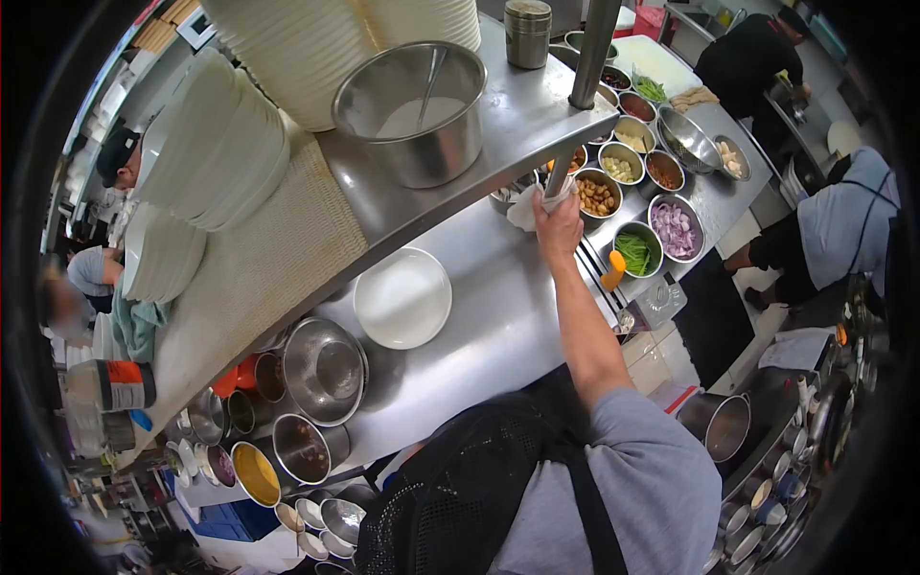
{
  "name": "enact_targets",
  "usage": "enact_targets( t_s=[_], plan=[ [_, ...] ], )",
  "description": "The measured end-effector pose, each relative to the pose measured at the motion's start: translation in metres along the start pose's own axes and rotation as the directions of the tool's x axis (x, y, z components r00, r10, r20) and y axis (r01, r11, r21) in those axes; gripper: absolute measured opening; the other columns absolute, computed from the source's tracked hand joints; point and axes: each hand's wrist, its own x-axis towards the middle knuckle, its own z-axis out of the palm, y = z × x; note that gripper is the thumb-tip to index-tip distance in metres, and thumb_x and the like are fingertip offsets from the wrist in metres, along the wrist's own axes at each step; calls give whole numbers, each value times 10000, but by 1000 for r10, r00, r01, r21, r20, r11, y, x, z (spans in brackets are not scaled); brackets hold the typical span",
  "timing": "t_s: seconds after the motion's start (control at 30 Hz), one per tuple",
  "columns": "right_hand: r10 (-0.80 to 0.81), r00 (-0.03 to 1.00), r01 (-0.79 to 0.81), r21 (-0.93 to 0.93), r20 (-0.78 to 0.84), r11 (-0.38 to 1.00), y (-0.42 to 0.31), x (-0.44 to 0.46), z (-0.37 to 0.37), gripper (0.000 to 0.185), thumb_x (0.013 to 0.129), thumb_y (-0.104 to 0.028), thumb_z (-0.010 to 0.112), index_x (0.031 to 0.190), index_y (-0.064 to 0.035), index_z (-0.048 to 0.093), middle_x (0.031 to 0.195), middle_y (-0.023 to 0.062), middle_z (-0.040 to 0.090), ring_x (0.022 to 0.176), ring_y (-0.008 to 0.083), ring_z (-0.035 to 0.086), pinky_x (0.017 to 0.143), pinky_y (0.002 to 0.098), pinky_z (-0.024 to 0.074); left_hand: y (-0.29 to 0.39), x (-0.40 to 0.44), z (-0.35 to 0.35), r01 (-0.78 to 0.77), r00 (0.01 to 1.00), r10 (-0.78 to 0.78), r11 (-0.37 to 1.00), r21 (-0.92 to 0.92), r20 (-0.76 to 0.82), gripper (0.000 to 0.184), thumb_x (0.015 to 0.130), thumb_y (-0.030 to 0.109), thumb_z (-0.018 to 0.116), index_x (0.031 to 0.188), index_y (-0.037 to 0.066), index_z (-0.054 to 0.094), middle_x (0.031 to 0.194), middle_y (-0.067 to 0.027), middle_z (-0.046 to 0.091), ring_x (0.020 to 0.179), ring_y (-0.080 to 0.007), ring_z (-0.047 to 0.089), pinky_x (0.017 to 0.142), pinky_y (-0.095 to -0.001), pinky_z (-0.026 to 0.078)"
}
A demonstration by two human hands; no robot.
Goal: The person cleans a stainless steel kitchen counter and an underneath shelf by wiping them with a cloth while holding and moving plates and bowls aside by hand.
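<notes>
My right hand [559, 225] is closed on a white cloth [524, 211] against the metal post, at the back of the steel counter [479, 287]. Beside it stand a bowl of brown chunks [596, 195], a bowl of cut greens [636, 251] and a bowl of sliced purple onion [674, 230]. A white plate [402, 298] lies on the counter to the left of my forearm. My left hand does not show; the black cap and my body cover the lower middle.
Overhead, a steel shelf [383, 196] bears stacked white dishes [220, 144] and a steel pot [412, 115]. Steel bowls [324, 372] line the counter's left end. One person [843, 220] stands at right, another [747, 62] at the upper right, others at far left.
</notes>
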Motion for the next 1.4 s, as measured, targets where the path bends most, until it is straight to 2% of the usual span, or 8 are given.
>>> enact_targets(
  t_s=[0.13,0.33,0.43,0.63,0.87,0.93,1.3,1.4],
  plan=[
    [-183,979,177,-76,-94,981,-31,33,-34,591,920,-540,713,1052,27,613,1006,218,652,789,485,678,710,586,547,-15,4,-4,-29,1000,29,1000,10,0,596,1049,419,569,1509,42,528,1570,-221,500,1466,-380,464,1224,-411,346],
    [-377,915,382,4,-147,924,-78,86,-95,496,861,-384,798,1071,24,609,1031,219,650,843,478,679,728,557,555,-39,2,-4,-47,999,47,999,17,-2,595,1047,416,568,1507,41,530,1566,-221,505,1466,-379,465,1224,-411,346],
    [-389,904,394,-8,-178,919,-84,89,-102,471,835,-322,816,1083,24,613,1075,218,643,874,479,677,732,558,551,-47,-2,-4,-40,999,40,999,21,-3,594,1046,415,568,1506,40,531,1565,-221,507,1466,-379,465,1225,-412,346],
    [-267,929,243,-122,-257,962,-69,68,-59,672,895,-462,759,1256,50,516,1114,258,624,904,518,665,775,584,550,-53,-15,0,8,1000,-8,1000,30,2,593,1044,411,567,1505,39,533,1561,-221,511,1465,-379,466,1225,-412,346],
    [-13,994,-7,-185,-110,983,-8,-3,9,756,942,-645,653,1211,53,541,1217,257,631,845,461,727,729,549,605,-49,-22,-1,32,999,-32,998,51,0,592,1041,407,567,1503,38,535,1557,-221,516,1465,-378,468,1225,-412,346],
    [245,955,-185,-308,168,933,6,-16,24,714,945,-584,675,1271,30,513,1238,258,619,954,491,706,835,562,586,-47,-25,-1,36,999,-36,998,54,-6,592,1041,406,567,1503,38,535,1556,-221,517,1464,-378,468,1226,-412,346],
    [293,890,-163,-355,350,921,41,-39,27,636,963,-508,689,1300,-5,496,1224,231,625,997,433,735,864,519,608,-40,-20,4,19,999,-17,995,94,-28,590,1037,400,565,1500,36,538,1549,-220,525,1464,-377,470,1226,-413,346],
    [184,819,-13,-304,544,953,55,-45,6,528,972,-428,690,1216,34,613,1124,275,703,1083,462,697,914,539,561,-42,-11,3,-11,999,14,993,118,-29,589,1036,399,565,1499,35,539,1548,-220,527,1463,-377,471,1226,-413,346]
  ],
)
